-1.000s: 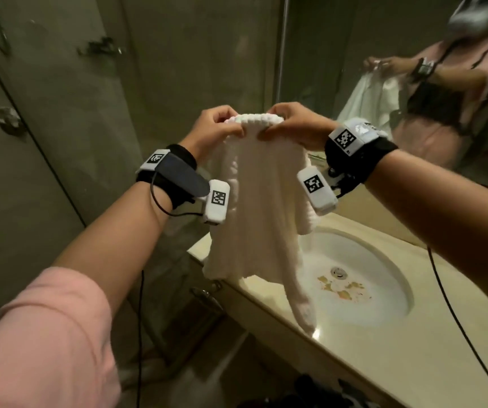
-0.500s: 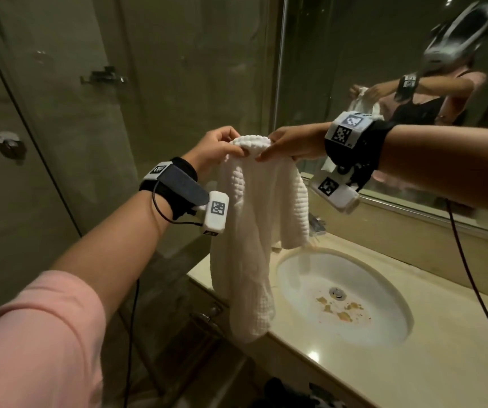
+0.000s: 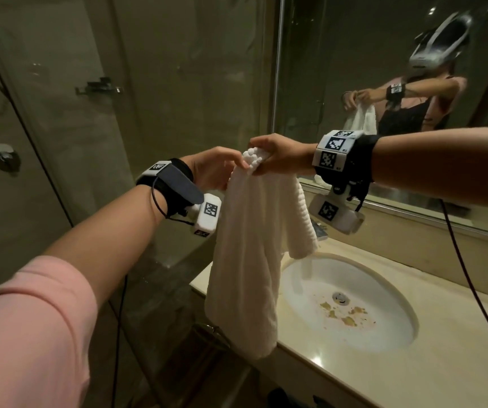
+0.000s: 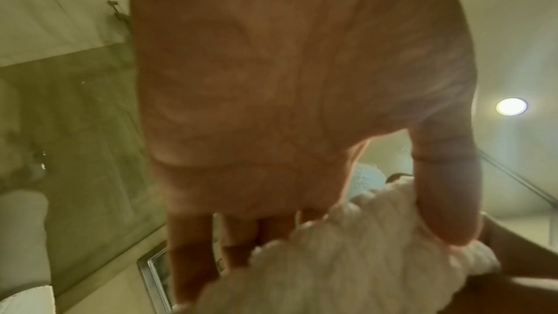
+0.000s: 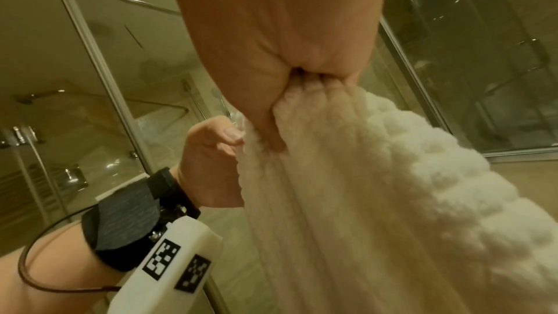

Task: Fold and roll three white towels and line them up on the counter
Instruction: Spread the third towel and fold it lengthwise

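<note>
White ribbed cotton towel [image 3: 251,254] hanging above the beige counter [image 3: 457,363], your left hand [image 3: 216,169] and right hand [image 3: 281,156] both pinching its bunched top edge

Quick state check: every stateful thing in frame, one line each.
white towel: unfolded, hanging in the air, top edge bunched
left hand: pinches the towel's top edge
right hand: grips the towel's top edge
sink: dry-looking, yellowish debris around the drain
shower door: shut, as far as visible

White waffle-textured towel [image 3: 248,245], beige counter [image 3: 457,363], pink sleeve [image 3: 30,334].
</note>
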`<act>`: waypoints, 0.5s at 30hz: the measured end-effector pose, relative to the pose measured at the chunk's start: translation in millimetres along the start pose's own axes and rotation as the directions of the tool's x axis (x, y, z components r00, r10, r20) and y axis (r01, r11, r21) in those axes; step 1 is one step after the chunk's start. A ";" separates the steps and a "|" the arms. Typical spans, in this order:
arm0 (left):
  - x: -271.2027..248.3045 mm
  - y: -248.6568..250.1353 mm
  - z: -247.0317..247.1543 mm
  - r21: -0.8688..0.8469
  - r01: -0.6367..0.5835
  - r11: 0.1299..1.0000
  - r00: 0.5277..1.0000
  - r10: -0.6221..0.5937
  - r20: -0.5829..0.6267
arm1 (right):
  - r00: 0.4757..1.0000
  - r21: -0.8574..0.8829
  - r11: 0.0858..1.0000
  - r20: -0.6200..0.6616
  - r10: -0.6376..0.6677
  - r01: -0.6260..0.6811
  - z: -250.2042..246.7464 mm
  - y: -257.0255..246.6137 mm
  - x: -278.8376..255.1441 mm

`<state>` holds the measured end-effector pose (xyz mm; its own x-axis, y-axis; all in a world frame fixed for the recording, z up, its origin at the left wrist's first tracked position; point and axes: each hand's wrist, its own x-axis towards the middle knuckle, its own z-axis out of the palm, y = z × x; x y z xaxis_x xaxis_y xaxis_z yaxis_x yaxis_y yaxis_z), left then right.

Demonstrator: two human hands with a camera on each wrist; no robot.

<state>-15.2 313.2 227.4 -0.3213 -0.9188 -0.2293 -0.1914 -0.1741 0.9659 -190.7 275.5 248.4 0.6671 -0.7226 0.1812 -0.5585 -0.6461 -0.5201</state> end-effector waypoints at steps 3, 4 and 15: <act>2.7 1.5 -3.2 -0.083 0.027 0.996 0.998 -0.022 0.064 | 0.999 -0.033 0.999 -0.032 -0.005 0.004 -5.3 -2.5 -1.3; 3.8 1.3 -3.2 -0.101 0.031 0.994 0.996 -0.022 0.084 | 0.999 -0.025 1.000 -0.036 -0.008 0.007 -7.2 -2.4 -2.1; 16.5 19.1 3.5 0.350 -0.178 0.920 0.983 0.146 0.114 | 0.967 0.058 0.981 -0.165 0.193 -0.186 -15.1 6.4 -34.6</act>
<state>-27.4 295.9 241.6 -0.4495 -0.8880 -0.0975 -0.4437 0.1272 0.8871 -224.8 292.7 251.4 0.4562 -0.8641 0.2127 -0.6432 -0.4854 -0.5922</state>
